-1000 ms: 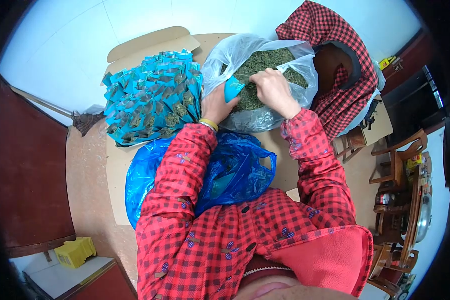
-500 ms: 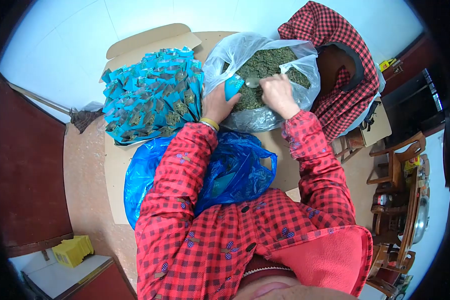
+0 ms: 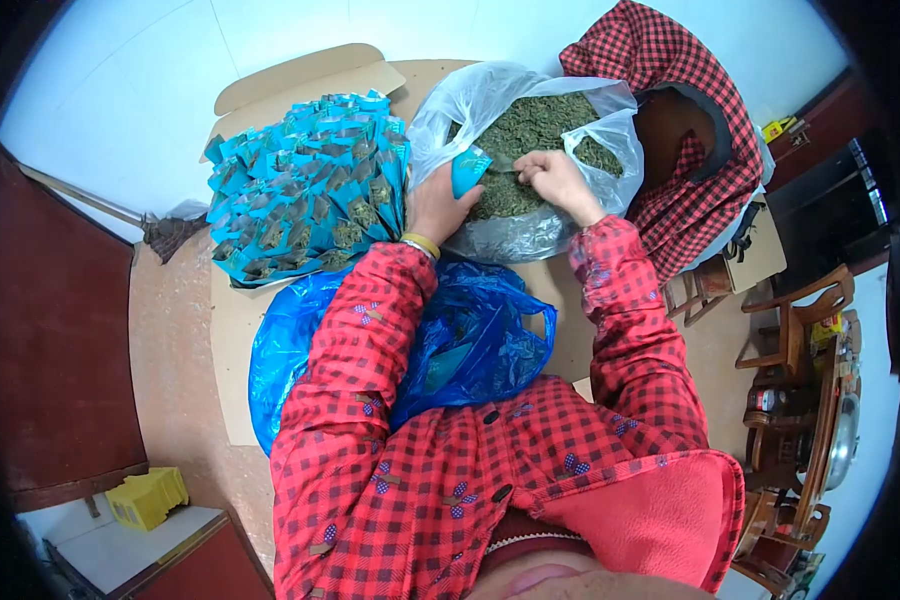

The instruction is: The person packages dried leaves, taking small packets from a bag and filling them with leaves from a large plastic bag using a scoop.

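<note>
My left hand is closed around a small turquoise packet, its top turned toward the right. Between the fingers of my right hand is a spoon. Its bowl is close to the packet's mouth; whether it is inside, I cannot tell. Both hands are over a large clear plastic bag, rolled open and full of dried dark green leaves. Left of it stand many turquoise packets, upright and tightly packed, with leaves visible in several of them.
Below my forearms lies a crumpled blue plastic bag. Cardboard rises behind the packets. Right of the leaves is a red-and-black checked cloth around a dark-lined opening. Wooden chairs stand farther right; a yellow object sits lower left.
The spoon has tilted and shifted slightly toward the packet, and my right hand has turned with it. My left hand and the packet have stayed nearly in place.
</note>
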`<state>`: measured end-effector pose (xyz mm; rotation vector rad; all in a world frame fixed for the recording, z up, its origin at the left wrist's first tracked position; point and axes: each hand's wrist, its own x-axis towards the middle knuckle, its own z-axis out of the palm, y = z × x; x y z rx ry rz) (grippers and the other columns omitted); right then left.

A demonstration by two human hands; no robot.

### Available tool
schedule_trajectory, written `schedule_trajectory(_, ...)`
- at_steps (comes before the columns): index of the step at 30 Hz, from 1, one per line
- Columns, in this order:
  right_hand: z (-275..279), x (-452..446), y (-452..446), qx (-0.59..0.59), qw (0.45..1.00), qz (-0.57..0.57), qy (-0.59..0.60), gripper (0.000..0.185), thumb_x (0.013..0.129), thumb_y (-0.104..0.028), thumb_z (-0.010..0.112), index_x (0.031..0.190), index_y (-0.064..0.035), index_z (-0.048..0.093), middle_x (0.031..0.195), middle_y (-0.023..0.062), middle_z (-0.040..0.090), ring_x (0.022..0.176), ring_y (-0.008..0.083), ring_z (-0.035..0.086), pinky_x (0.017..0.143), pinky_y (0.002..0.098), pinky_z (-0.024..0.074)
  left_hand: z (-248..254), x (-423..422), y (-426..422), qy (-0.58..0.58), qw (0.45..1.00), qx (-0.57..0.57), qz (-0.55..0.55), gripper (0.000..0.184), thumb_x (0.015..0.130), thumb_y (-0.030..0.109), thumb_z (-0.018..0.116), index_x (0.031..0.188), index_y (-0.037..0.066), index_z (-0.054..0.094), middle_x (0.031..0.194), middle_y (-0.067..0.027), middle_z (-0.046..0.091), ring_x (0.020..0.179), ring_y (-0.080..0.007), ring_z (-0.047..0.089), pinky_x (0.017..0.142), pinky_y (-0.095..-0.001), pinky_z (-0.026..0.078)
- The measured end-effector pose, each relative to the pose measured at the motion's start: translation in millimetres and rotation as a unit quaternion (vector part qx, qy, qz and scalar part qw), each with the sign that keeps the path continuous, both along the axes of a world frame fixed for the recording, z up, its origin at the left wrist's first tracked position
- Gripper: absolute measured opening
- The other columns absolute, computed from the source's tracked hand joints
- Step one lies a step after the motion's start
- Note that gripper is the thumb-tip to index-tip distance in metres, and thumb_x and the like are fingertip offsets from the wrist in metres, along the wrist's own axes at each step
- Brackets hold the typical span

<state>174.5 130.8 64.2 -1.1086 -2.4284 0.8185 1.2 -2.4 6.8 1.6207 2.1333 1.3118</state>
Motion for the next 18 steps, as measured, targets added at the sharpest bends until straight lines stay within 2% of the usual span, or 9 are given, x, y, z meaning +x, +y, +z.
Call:
schedule_trajectory(3, 19.8, 7.1, -3.7, 0.027, 0.999, -0.025, 0.014, 0.029, 0.083, -0.013, 0.051, 0.102, -0.0051, 0.072, 0.089, 0.0127, 0.072, 0.088, 0.0282, 0.069, 0.082, 0.0357, 0.0514, 0.6, 0.6, -0.2, 0.008, 1.0, -0.002, -0.003, 0.067, 0.077, 0.042, 0.073, 0.129, 0.008, 0.052, 0.114, -0.0216, 0.063, 0.104, -0.0388, 0.06, 0.088, -0.0451, 0.048)
schedule_trajectory(5, 35.8, 0.8, -23.8, 0.115, 0.993, -0.025, 0.014, 0.025, 0.082, -0.011, 0.054, 0.098, -0.007, 0.072, 0.087, 0.0121, 0.072, 0.085, 0.0291, 0.068, 0.08, 0.0386, 0.0512, -0.1, 0.4, 1.1, 0.012, 1.0, 0.003, -0.006, 0.067, 0.076, 0.042, 0.073, 0.13, 0.008, 0.052, 0.115, -0.0213, 0.063, 0.105, -0.0385, 0.06, 0.088, -0.0447, 0.048)
schedule_trajectory(6, 37.3, -0.6, -30.6, 0.116, 0.993, -0.025, 0.014, 0.025, 0.082, -0.011, 0.054, 0.098, -0.007, 0.072, 0.087, 0.0121, 0.072, 0.085, 0.0291, 0.068, 0.08, 0.0386, 0.0512, 2.0, 0.2, 0.0, 0.014, 1.0, 0.006, -0.007, 0.068, 0.076, 0.042, 0.073, 0.131, 0.009, 0.051, 0.116, -0.0211, 0.062, 0.106, -0.0382, 0.06, 0.089, -0.0443, 0.048)
schedule_trajectory(8, 37.5, -4.7, -41.5, 0.368, 0.926, 0.074, -0.033, 0.02, 0.081, -0.005, 0.057, 0.095, -0.0045, 0.071, 0.082, 0.0107, 0.07, 0.08, 0.0281, 0.065, 0.076, 0.0391, 0.0491, 5.8, 0.2, -1.4, 0.008, 1.0, -0.007, -0.008, 0.069, 0.076, 0.042, 0.073, 0.131, 0.009, 0.051, 0.116, -0.0215, 0.062, 0.106, -0.0383, 0.059, 0.089, -0.0444, 0.048)
schedule_trajectory(9, 35.8, -9.3, -46.0, 0.43, 0.898, 0.09, -0.04, 0.021, 0.076, -0.002, 0.057, 0.092, -0.006, 0.07, 0.08, 0.0094, 0.069, 0.078, 0.0285, 0.062, 0.077, 0.0405, 0.0467, 7.3, 0.6, -2.3, 0.002, 1.0, -0.021, -0.011, 0.069, 0.076, 0.042, 0.073, 0.131, 0.008, 0.051, 0.117, -0.0218, 0.062, 0.106, -0.0384, 0.059, 0.089, -0.0445, 0.047)
schedule_trajectory(12, 41.4, -10.7, -59.1, 0.482, 0.866, 0.116, -0.066, 0.024, 0.072, 0.0, 0.059, 0.093, -0.0054, 0.069, 0.083, 0.0085, 0.068, 0.08, 0.0264, 0.062, 0.08, 0.0381, 0.0456, 4.9, 0.3, -1.7, -0.004, 1.0, -0.015, -0.004, 0.069, 0.076, 0.043, 0.073, 0.13, 0.007, 0.051, 0.116, -0.0224, 0.062, 0.106, -0.0388, 0.059, 0.089, -0.0446, 0.047)
schedule_trajectory(17, 48.7, -6.0, -66.3, 0.496, 0.859, 0.1, -0.075, 0.026, 0.07, 0.001, 0.059, 0.094, -0.0057, 0.067, 0.085, 0.0066, 0.067, 0.083, 0.0249, 0.061, 0.083, 0.0372, 0.044, 1.8, -0.5, -0.1, -0.009, 1.0, -0.023, -0.008, 0.068, 0.076, 0.044, 0.072, 0.129, 0.006, 0.052, 0.113, -0.0227, 0.063, 0.104, -0.0392, 0.06, 0.088, -0.0452, 0.048)
schedule_trajectory(18, 46.8, -6.6, -66.4, 0.501, 0.855, 0.127, -0.051, 0.027, 0.07, 0.001, 0.06, 0.094, -0.0065, 0.067, 0.085, 0.0058, 0.068, 0.083, 0.0247, 0.061, 0.084, 0.0373, 0.0438, 1.5, -0.8, 0.6, -0.005, 1.0, -0.025, -0.009, 0.068, 0.077, 0.045, 0.072, 0.129, 0.006, 0.052, 0.113, -0.0227, 0.063, 0.104, -0.0392, 0.06, 0.088, -0.0453, 0.048)
